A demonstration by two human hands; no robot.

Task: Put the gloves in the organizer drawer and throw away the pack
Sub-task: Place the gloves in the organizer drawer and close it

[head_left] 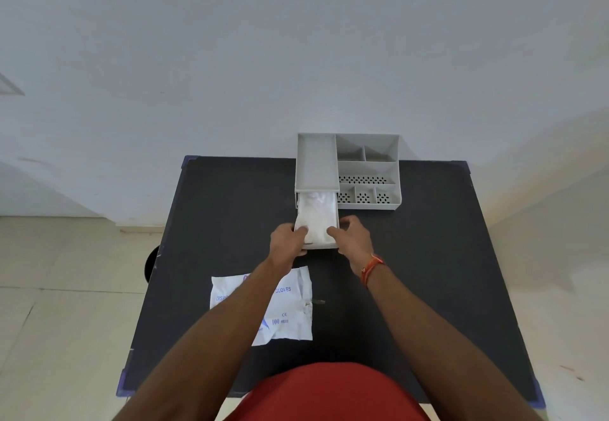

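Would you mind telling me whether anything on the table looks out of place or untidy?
Only the pack: it lies crumpled and askew on the table, not yet thrown away. The gloves sit inside the open drawer.

We had one view only, head-worn, wide-angle, looking forward and steeply down. It sat above the near edge of the dark bench [412,272], close enough that both forearms filled the lower frame. It faced a pale wall [296,41] behind the bench; tiled floor [59,289] showed on both sides. Straight edges bowed toward the frame borders.
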